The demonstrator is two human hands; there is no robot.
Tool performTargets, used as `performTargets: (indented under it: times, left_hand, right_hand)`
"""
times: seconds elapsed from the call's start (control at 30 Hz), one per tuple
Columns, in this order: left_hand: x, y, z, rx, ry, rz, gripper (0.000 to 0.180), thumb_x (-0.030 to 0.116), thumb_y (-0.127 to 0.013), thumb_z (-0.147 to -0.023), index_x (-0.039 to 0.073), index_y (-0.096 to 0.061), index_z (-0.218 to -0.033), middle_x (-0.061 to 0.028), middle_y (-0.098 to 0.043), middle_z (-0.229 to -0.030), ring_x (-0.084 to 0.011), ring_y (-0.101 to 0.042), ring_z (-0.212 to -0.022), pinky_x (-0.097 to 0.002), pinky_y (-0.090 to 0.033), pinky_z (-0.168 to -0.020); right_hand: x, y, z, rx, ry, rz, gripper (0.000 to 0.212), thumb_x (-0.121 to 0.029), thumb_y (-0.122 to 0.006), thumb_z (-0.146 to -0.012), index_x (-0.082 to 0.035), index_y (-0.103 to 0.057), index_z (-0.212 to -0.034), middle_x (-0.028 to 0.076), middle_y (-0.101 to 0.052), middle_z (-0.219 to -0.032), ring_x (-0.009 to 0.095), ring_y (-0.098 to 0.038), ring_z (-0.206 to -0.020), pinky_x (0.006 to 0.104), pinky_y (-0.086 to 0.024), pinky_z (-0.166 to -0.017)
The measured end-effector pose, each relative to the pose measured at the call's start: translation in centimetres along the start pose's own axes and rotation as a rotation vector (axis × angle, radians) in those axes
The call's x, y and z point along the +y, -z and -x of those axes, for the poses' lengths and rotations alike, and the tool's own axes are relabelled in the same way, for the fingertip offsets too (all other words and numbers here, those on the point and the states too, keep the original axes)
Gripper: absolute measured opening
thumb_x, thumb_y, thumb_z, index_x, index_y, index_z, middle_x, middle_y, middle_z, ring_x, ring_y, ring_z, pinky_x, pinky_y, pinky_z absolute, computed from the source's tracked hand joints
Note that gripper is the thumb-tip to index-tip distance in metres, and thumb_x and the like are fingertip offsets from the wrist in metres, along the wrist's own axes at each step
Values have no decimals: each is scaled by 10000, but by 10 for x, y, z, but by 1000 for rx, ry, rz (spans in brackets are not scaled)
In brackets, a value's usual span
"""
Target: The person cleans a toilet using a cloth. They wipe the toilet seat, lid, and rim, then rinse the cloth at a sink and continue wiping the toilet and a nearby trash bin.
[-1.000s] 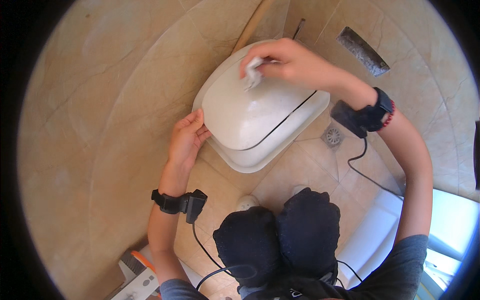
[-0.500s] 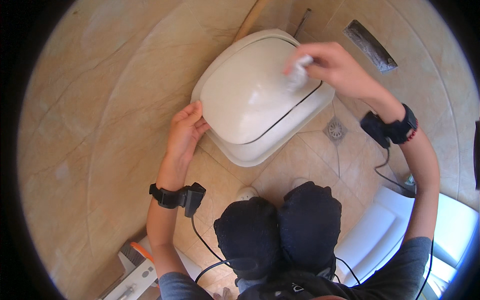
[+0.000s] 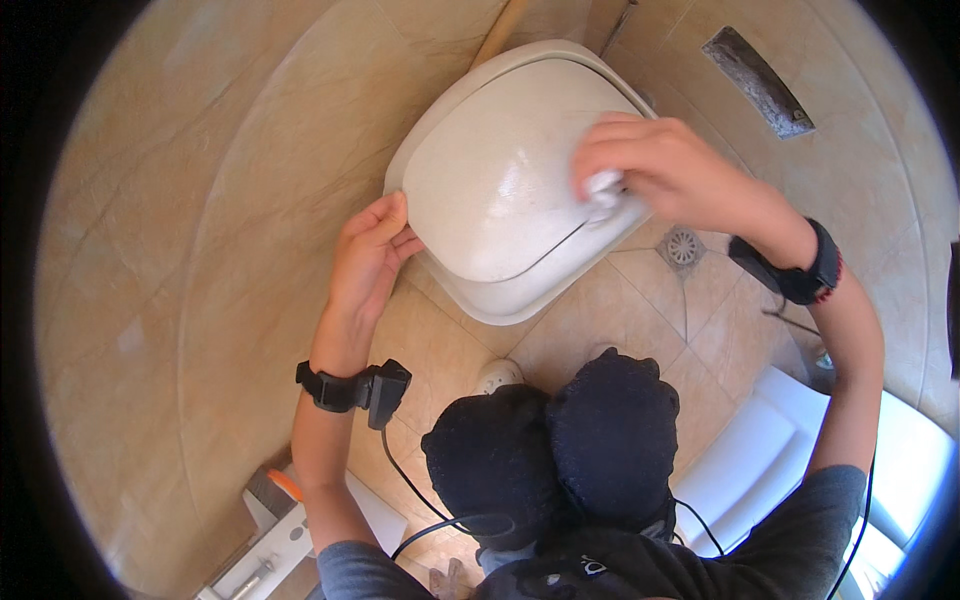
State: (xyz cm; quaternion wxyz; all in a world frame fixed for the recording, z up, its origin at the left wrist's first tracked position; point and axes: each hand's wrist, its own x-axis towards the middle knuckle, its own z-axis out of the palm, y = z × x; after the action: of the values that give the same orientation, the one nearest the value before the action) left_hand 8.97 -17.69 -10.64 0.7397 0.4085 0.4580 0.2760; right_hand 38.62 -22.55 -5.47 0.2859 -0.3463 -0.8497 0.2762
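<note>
A white plastic bin [image 3: 480,190] with a rounded, slightly domed lid stands in front of me, against the tiled wall. At its left edge, my left hand [image 3: 368,255] is closed on the rim, the thumb on top and the fingers curled beneath. My right hand [image 3: 665,170] presses a crumpled white wipe [image 3: 604,190] onto the right part of the lid, near the seam along its front edge. The wipe is partly hidden under the fingers and smeared by motion. Some grey dirt marks show on the lid near the wipe.
A floor drain [image 3: 681,248] lies right of the bin. Behind the bin, a wooden stick [image 3: 500,32] leans on the wall. A dark recess [image 3: 760,82] opens in the right wall. White fixtures [image 3: 755,450] stand at lower right; a white object with an orange part [image 3: 284,484] sits lower left.
My right hand has moved the wipe down the lid toward its front seam. My left hand keeps its hold on the rim. The whole view has shifted slightly.
</note>
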Motion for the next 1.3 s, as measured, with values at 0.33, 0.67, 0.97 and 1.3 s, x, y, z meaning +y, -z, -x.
performTargets:
  times: [0.33,0.67,0.97,1.3]
  left_hand:
    - [-2,0,-2,6,11,-11,289,251,-451,-913,2,-556,-1017,-74,-613,-963,-137,-589,-862,-274,-452,-792]
    - [-3,-2,-5,-31,29,29,295,247,-464,-908,-5,-549,-1035,-79,-615,-976,-140,-595,-867,-277,-460,-794]
    - [-4,-1,-3,-30,29,41,273,233,-463,-908,1,-557,-1016,-79,-622,-962,-139,-602,-855,-272,-467,-785]
    - [-3,-2,-3,-50,23,35,282,238,-454,-912,-2,-558,-1018,-78,-623,-957,-136,-602,-852,-264,-470,-777]
  right_hand:
    - [20,39,39,329,-658,-841,362,-110,-564,-802,-41,-478,-1146,46,-598,-1005,110,-567,-907,244,-433,-814]
    - [43,23,12,170,-666,-87,240,-68,-617,-705,-23,-571,-936,70,-618,-772,135,-584,-734,253,-452,-645]
    - [10,1,21,361,-217,538,188,-53,-586,-702,-37,-591,-890,109,-587,-841,278,-570,-763,369,-481,-666]
    - [4,4,26,276,-253,470,226,-64,-607,-698,-24,-591,-920,122,-590,-863,278,-572,-791,357,-483,-685]
